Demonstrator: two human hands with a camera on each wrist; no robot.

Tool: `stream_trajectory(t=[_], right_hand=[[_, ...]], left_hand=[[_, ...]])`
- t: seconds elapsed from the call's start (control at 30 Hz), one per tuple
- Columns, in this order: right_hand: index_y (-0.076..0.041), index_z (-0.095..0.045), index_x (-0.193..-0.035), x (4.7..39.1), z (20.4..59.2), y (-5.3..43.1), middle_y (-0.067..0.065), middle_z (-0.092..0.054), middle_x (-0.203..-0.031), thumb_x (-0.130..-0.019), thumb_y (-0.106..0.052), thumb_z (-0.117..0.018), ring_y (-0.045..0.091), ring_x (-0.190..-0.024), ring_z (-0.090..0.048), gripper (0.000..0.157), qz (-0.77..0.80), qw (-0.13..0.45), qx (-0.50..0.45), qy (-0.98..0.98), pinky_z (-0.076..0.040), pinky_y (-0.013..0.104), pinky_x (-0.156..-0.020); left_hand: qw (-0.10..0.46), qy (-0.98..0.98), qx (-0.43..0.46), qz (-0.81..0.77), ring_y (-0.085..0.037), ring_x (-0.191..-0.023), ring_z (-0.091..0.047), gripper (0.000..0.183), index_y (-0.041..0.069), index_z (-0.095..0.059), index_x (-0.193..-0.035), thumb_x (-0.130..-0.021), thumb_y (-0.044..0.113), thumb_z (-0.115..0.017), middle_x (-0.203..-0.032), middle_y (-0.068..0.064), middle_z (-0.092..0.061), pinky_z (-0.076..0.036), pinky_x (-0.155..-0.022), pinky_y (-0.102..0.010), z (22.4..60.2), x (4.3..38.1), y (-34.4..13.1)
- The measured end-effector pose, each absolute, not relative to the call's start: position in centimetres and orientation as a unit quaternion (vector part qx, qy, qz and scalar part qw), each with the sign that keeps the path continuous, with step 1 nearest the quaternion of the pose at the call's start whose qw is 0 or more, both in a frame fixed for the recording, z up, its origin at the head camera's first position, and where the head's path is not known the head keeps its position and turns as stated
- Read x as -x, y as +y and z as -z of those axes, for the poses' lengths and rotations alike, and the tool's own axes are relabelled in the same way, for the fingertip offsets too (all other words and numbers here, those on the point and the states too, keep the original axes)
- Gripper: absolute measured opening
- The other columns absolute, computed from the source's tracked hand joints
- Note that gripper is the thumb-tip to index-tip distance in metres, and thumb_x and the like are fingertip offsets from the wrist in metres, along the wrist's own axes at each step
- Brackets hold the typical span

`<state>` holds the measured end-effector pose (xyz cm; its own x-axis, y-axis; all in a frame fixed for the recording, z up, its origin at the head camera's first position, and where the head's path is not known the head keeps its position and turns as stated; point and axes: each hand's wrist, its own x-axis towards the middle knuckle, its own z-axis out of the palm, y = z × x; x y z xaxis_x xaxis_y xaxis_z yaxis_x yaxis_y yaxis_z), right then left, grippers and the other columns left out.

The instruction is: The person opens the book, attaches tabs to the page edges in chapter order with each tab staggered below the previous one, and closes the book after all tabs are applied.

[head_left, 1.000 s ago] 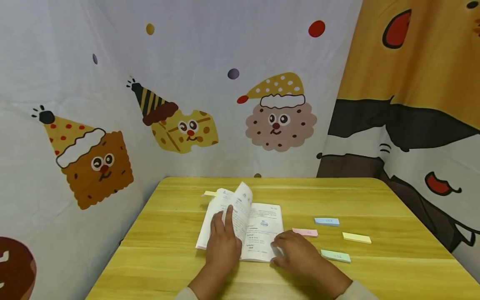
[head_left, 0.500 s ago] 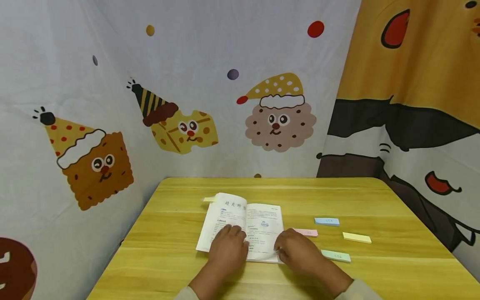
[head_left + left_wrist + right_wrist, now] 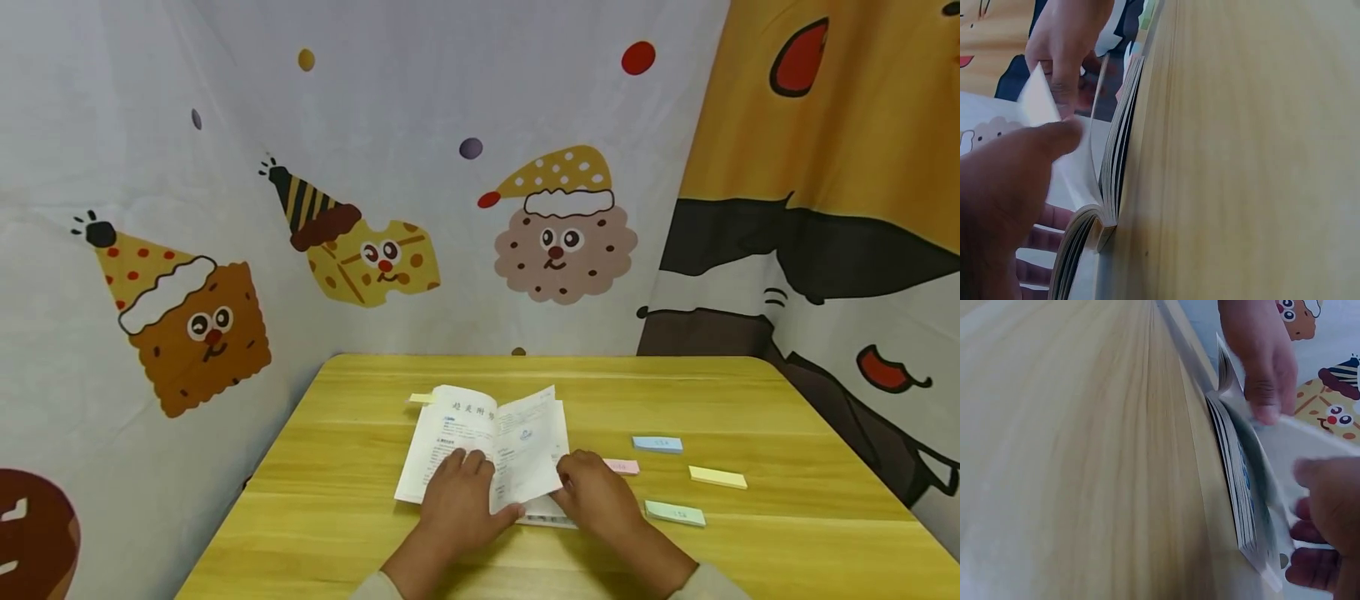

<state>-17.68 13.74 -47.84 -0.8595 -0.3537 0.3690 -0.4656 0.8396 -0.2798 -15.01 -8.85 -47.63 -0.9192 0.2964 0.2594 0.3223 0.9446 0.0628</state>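
Note:
An open book (image 3: 457,425) lies on the wooden table, a yellow sticky tab (image 3: 420,398) jutting from its upper left edge. My left hand (image 3: 459,504) rests on the left page, fingers relaxed. Its thumb reaches right, touching the bottom of a lifted page (image 3: 528,458). Thumb and curled fingers of my right hand (image 3: 596,492) pinch that page at its outer edge. In the right wrist view the right hand (image 3: 1332,515) is beside the raised page, and the left thumb touches it near the spine. Another leaf (image 3: 1100,81) stands partly raised in the left wrist view.
Sticky-note pads lie right of the book: pink (image 3: 622,467) partly behind my right hand, blue (image 3: 657,444), yellow (image 3: 717,477) and green (image 3: 675,512). A cartoon-print curtain (image 3: 420,108) hangs behind the table (image 3: 315,467).
The left hand has turned a page over to the left and now rests on it, its thumb stretched right. At the right, the right hand has lifted a page from its outer edge.

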Motion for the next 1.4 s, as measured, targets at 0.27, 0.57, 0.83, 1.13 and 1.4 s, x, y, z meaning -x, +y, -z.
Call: stream_trajectory(t=[0.27,0.57,0.83,1.13,1.4], right_hand=[[-0.016,-0.070,-0.092,17.4,48.1,14.4,-0.006,-0.063,-0.098,-0.075,-0.044,-0.075,0.017,-0.099,-0.056,0.033,-0.149,0.089,-0.333,-0.927,-0.044,0.040,-0.090],[-0.013,-0.072,-0.103,17.6,47.5,15.1,-0.001,-0.062,-0.107,-0.073,-0.042,-0.076,0.018,-0.103,-0.055,0.042,-0.137,0.040,-0.352,-0.925,-0.044,0.038,-0.090],[-0.019,-0.074,-0.085,17.7,47.2,15.3,-0.012,-0.063,-0.089,-0.084,-0.016,-0.067,0.010,-0.090,-0.055,0.008,-0.151,0.071,-0.402,-0.900,-0.047,0.033,-0.081],[-0.028,-0.060,-0.075,17.5,47.3,14.6,-0.021,-0.052,-0.085,-0.072,-0.021,-0.082,0.002,-0.085,-0.046,0.023,-0.182,0.154,-0.329,-0.914,-0.046,0.021,-0.065],[-0.022,-0.052,-0.085,17.6,47.6,14.4,-0.014,-0.049,-0.093,-0.068,-0.025,-0.083,0.006,-0.086,-0.048,0.035,-0.199,0.194,-0.318,-0.906,-0.046,0.023,-0.066]], left_hand=[[0.219,-0.964,0.072,0.132,-0.024,-0.078,-0.058,0.085,-0.001,-0.020,-0.146,-0.077,0.026,-0.061,-0.098,-0.017,-0.058,-0.048,-0.055,-0.033,48.2,15.6,-9.1],[0.229,-0.970,0.075,0.013,-0.043,-0.138,0.002,0.076,0.029,-0.039,-0.143,-0.076,0.020,-0.074,-0.153,-0.018,-0.012,-0.007,-0.106,-0.061,47.3,15.8,-9.6],[0.157,-0.964,0.215,0.015,-0.029,-0.121,-0.046,0.013,0.017,-0.066,-0.099,-0.088,0.018,-0.061,-0.120,-0.002,-0.056,-0.033,-0.103,-0.044,47.5,15.2,-9.0],[0.130,-0.967,0.212,0.051,-0.037,-0.120,-0.040,0.043,0.025,-0.069,-0.095,-0.077,0.064,-0.061,-0.121,-0.009,-0.049,-0.029,-0.102,-0.051,47.7,14.9,-8.9],[0.181,-0.963,0.196,0.047,-0.032,-0.116,-0.047,0.045,0.011,-0.055,-0.124,-0.086,0.034,-0.058,-0.116,-0.008,-0.057,-0.034,-0.100,-0.048,47.9,15.2,-8.6]])
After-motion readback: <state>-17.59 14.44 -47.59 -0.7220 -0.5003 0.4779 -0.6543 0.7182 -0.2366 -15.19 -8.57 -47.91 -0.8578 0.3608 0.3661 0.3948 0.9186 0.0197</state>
